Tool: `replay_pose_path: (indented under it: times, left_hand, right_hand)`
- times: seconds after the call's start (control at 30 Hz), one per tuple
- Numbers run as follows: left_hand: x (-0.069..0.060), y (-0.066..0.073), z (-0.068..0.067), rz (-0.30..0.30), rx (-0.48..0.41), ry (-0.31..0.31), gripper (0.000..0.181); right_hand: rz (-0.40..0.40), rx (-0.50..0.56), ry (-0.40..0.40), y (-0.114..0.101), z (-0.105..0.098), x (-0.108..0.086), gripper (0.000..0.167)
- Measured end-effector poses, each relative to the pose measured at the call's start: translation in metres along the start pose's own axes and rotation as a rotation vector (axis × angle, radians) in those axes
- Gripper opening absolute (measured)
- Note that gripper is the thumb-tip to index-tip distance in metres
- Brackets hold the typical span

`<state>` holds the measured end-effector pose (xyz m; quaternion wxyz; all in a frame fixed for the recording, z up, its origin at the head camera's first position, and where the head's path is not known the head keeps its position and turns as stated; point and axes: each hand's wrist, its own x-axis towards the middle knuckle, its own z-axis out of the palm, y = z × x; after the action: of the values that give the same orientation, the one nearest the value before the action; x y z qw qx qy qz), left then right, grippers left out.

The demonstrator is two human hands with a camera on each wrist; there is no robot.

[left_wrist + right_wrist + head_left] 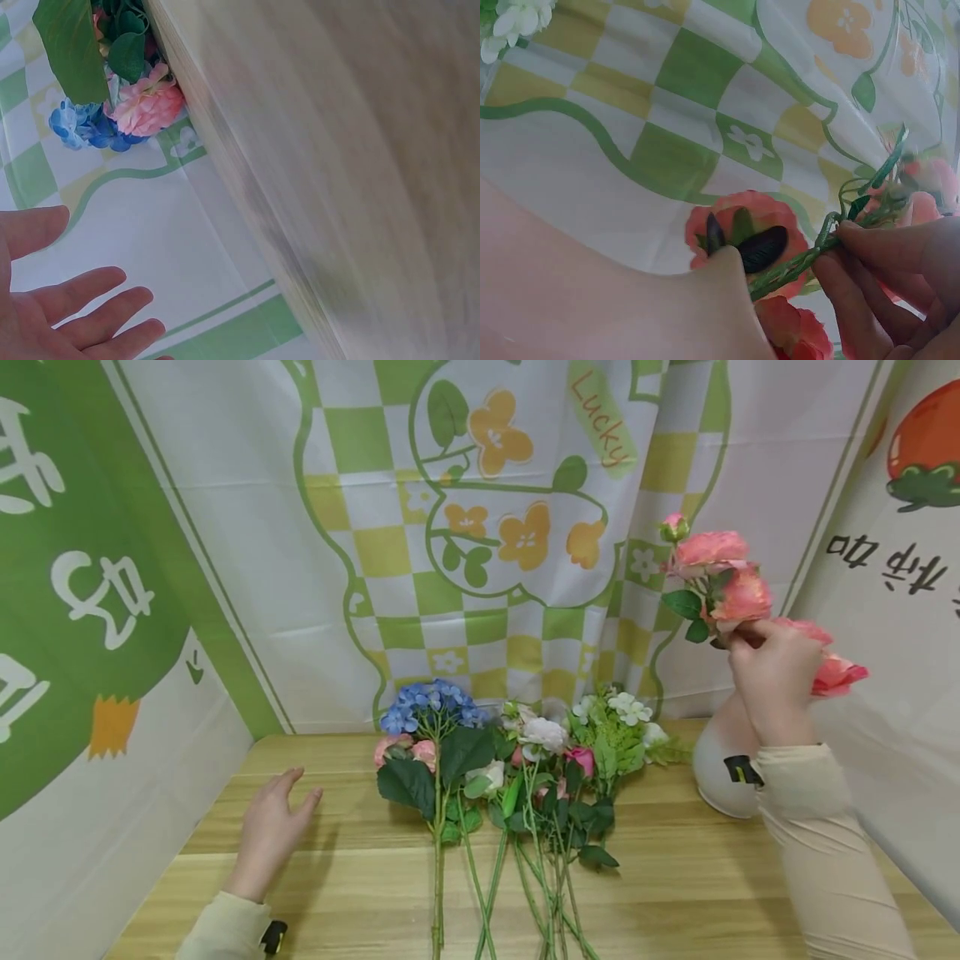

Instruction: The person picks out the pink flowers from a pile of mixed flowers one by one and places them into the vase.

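Note:
My right hand (pixel 776 672) pinches a green stem (pixel 799 264) of pink artificial flowers (pixel 716 572) between thumb and fingers, above a pale vase (pixel 723 768) at the table's right. In the right wrist view, that stem meets the vase rim (pixel 739 262); how far it goes inside is hidden. More pink flowers (pixel 840 672) show right of the hand, partly covered by it. Over the left of the table is my left hand (pixel 273 831), fingers spread and holding nothing. Nearest to it lies a blue hydrangea (pixel 431 703) with large green leaves.
Along the middle of the wooden table (pixel 337 893) lie several stemmed flowers, among them a white bloom (pixel 543 735), a magenta rose (pixel 581 760) and white-green sprays (pixel 630 710). A checkered printed cloth (pixel 517 635) hangs behind, with printed cloth walls at both sides.

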<state>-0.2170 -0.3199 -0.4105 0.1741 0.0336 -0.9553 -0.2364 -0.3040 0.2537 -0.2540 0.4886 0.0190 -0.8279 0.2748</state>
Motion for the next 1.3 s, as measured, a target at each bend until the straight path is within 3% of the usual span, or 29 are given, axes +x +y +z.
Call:
replay_pose_path:
  times: [0.23,0.6,0.9,1.3]
  left_hand:
    - [0.001,-0.002,0.001,0.005,0.006,0.004,0.057]
    - [0.001,-0.002,0.002,0.010,0.005,0.021,0.056]
    - [0.000,-0.003,0.002,0.033,0.011,0.027,0.056]
    - [0.001,-0.003,0.001,0.015,0.005,0.022,0.056]
  right_hand:
    - [0.065,-0.017,0.060,0.000,-0.001,0.007,0.020]
    - [0.002,-0.078,0.022,0.005,0.003,-0.003,0.021]
    - [0.049,-0.226,-0.049,0.006,0.002,-0.009,0.021]
    - [0.095,-0.250,-0.011,0.009,0.005,-0.016,0.024]
